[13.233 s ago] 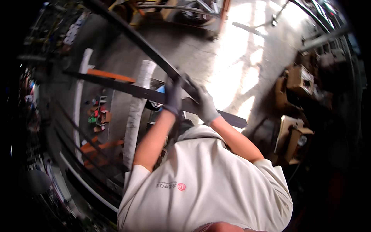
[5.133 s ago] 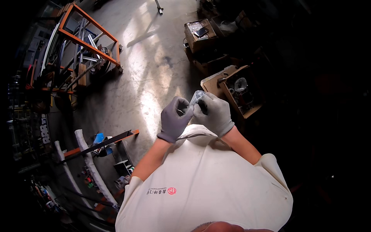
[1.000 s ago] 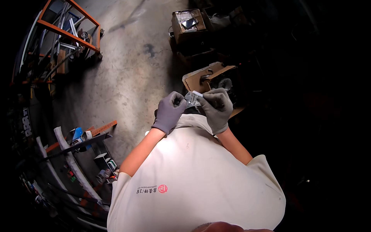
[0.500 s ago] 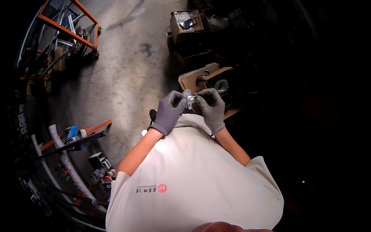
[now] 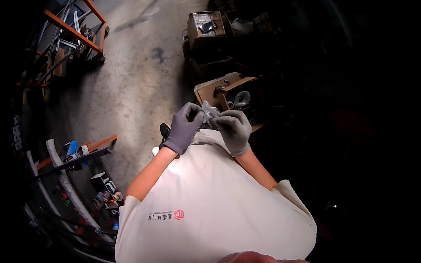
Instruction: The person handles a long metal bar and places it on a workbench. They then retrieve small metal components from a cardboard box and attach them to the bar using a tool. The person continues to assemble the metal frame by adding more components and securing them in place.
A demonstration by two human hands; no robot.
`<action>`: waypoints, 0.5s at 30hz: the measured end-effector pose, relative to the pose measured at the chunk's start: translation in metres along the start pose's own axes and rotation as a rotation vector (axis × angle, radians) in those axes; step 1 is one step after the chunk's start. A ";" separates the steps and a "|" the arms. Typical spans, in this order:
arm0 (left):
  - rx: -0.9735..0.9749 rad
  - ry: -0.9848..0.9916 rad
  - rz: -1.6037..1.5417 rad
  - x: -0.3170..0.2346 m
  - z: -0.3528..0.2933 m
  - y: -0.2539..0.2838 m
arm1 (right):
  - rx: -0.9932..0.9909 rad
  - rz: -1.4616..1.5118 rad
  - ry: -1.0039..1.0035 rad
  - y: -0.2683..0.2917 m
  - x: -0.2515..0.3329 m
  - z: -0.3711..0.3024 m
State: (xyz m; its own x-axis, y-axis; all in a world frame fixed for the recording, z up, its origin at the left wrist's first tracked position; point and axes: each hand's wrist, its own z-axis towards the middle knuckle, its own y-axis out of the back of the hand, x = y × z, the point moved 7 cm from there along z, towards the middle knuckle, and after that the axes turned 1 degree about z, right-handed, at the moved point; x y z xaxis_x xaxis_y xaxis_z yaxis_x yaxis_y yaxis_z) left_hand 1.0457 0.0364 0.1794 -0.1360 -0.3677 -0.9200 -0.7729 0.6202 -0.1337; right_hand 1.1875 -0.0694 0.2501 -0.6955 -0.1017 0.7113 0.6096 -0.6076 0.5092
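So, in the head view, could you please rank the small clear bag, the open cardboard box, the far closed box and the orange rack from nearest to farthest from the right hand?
1. Small clear bag: pinched by the right hand.
2. Open cardboard box: just beyond the hands.
3. Far closed box: farther up the floor.
4. Orange rack: far upper left.

- Bare grey concrete floor (image 5: 131, 79), stained in patches; sunlit at the upper edge.
- Open cardboard box (image 5: 228, 94) stands on it, mid-frame.
- Second cardboard box (image 5: 205, 25) beyond the open box, well apart.
- Orange metal rack (image 5: 74, 33) far left of the open box.
- White curved pipe (image 5: 66, 188) and small containers (image 5: 105, 193) lower left of the open box.
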 end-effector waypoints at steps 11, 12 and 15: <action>-0.072 -0.164 0.199 -0.012 -0.003 0.003 | -0.202 0.919 -0.711 -0.014 -0.025 -0.009; -0.056 -0.148 0.184 -0.012 -0.005 0.003 | -0.200 0.849 -0.653 -0.012 -0.026 -0.010; -0.044 -0.144 0.165 -0.011 -0.005 0.003 | -0.160 0.667 -0.489 -0.011 -0.020 -0.009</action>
State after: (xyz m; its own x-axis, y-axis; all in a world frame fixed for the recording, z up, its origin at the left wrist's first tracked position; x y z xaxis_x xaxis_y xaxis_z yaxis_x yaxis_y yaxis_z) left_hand 1.0412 0.0388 0.1909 -0.1754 -0.1593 -0.9715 -0.7741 0.6320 0.0361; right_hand 1.1910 -0.0673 0.2261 0.0569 -0.1484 0.9873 0.7474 -0.6493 -0.1407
